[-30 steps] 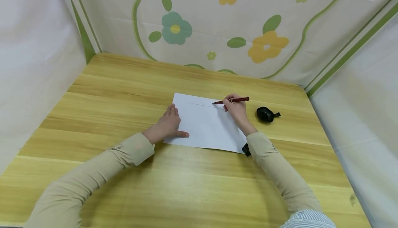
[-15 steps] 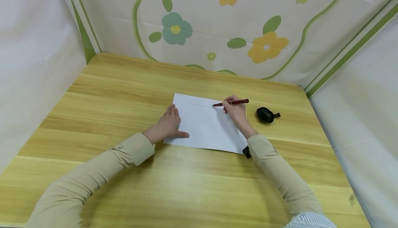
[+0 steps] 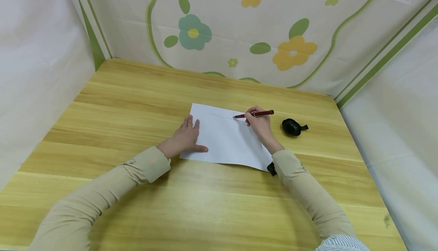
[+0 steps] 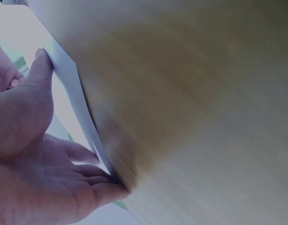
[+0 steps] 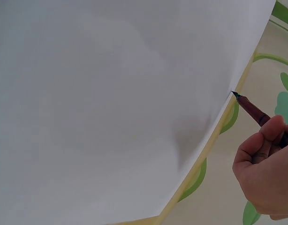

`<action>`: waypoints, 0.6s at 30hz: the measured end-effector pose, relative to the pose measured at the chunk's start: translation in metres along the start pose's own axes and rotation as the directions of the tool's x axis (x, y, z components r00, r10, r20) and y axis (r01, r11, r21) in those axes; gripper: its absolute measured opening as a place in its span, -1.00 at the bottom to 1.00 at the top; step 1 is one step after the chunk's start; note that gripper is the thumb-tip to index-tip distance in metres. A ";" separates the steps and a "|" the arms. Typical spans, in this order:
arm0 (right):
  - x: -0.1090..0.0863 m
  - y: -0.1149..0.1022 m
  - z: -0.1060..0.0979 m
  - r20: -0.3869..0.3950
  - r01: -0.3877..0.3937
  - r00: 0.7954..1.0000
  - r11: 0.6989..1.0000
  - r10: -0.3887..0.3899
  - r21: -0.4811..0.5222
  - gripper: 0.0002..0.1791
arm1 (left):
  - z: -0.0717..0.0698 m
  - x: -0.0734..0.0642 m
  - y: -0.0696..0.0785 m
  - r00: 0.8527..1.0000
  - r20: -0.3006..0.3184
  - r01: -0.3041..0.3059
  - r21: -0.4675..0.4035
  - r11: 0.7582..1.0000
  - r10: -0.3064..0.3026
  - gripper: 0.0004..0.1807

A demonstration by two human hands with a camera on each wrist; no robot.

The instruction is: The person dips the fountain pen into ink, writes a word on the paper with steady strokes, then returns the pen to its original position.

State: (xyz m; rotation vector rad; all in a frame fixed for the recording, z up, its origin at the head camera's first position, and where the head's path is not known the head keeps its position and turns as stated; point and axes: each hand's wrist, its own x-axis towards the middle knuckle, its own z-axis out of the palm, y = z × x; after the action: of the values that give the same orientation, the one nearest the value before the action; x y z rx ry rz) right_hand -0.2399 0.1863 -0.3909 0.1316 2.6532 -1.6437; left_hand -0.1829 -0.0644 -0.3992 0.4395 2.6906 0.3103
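Flowery fabric walls box in our wooden table. Since a second ago our pen has slid down the paper, so the short stroke seems to meet our long line. Our right hand pinches the pen; our left hand lies spread on the paper's left edge, index finger now splayed.

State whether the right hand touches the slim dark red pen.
Touching: the right wrist view shows the right hand gripping the slim dark red pen around its barrel.
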 end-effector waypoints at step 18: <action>0.003 0.002 0.001 -0.009 -0.003 1.000 1.000 0.003 -0.001 -0.87 | -0.001 0.000 0.001 1.000 -0.006 -0.014 -0.033 0.999 0.014 0.06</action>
State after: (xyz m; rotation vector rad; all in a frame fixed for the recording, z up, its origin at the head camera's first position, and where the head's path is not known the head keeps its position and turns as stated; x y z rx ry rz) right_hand -0.2429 0.1865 -0.3932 0.1431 2.6584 -1.6451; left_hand -0.1837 -0.0639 -0.3980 0.4486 2.6852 0.3606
